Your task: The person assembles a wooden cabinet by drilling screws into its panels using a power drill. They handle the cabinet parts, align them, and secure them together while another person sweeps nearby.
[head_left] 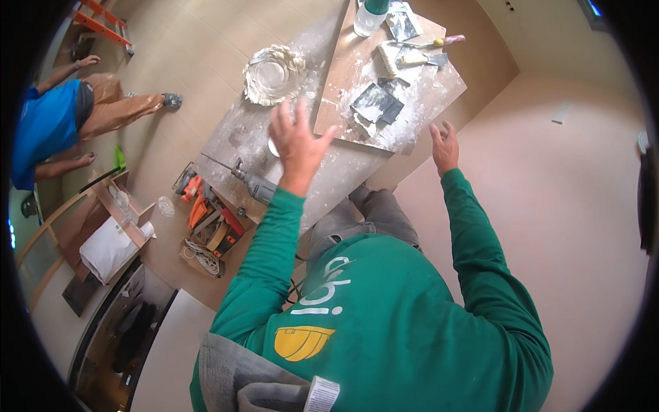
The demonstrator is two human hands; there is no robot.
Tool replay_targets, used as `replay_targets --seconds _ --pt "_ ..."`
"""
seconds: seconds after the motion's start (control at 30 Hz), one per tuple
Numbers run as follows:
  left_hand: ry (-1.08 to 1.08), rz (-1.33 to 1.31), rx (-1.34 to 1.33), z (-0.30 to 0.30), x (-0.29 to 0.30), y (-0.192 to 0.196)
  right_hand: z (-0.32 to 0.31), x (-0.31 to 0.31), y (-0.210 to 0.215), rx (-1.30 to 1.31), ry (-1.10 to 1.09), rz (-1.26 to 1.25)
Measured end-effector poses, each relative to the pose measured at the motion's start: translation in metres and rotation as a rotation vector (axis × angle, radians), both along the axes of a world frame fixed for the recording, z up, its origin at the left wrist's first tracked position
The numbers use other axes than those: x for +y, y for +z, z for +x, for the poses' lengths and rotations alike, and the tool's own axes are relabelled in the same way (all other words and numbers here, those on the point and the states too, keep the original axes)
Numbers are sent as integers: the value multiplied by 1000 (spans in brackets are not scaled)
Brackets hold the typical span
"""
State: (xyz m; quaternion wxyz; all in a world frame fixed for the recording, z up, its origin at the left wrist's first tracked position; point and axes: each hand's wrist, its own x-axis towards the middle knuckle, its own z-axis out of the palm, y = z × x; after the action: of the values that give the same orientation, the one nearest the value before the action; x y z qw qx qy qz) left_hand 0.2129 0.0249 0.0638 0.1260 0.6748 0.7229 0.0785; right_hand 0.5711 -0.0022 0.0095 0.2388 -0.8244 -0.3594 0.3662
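Observation:
My left hand [296, 145] is raised with its fingers spread, above a plaster-spattered table [233, 141]. It holds nothing. Just beyond it stands a round tub [273, 74] crusted with white plaster, and a grey power drill [257, 185] lies by my left wrist. My right hand [446, 144] is lifted off the right edge of a wooden board [343, 82], fingers apart and nothing in them. On that board are dark flat spreader plates [374, 103], a putty knife [425, 59] and a brush-like tool with a red and yellow handle [445, 41]. A green-topped clear bottle [369, 22] stands at its far end.
A tool crate [213, 226] with orange tools and a coiled cord sits on the floor at left. Further left, a person in a blue shirt [55, 120] is near an orange ladder [103, 24]. A pale wall [542, 206] rises on my right.

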Motion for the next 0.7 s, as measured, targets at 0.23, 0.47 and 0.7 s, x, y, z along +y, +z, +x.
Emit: replay_targets --seconds 0.23,0.47,0.7 --pt "78 -142 -113 -58 -50 -47 5 -86 -68 230 -161 -193" --pt "-8 -49 -187 -33 -6 -31 -14 -51 -88 250 -227 -99" --pt "-102 -22 -277 11 68 -23 5 -23 -106 445 -334 -176"
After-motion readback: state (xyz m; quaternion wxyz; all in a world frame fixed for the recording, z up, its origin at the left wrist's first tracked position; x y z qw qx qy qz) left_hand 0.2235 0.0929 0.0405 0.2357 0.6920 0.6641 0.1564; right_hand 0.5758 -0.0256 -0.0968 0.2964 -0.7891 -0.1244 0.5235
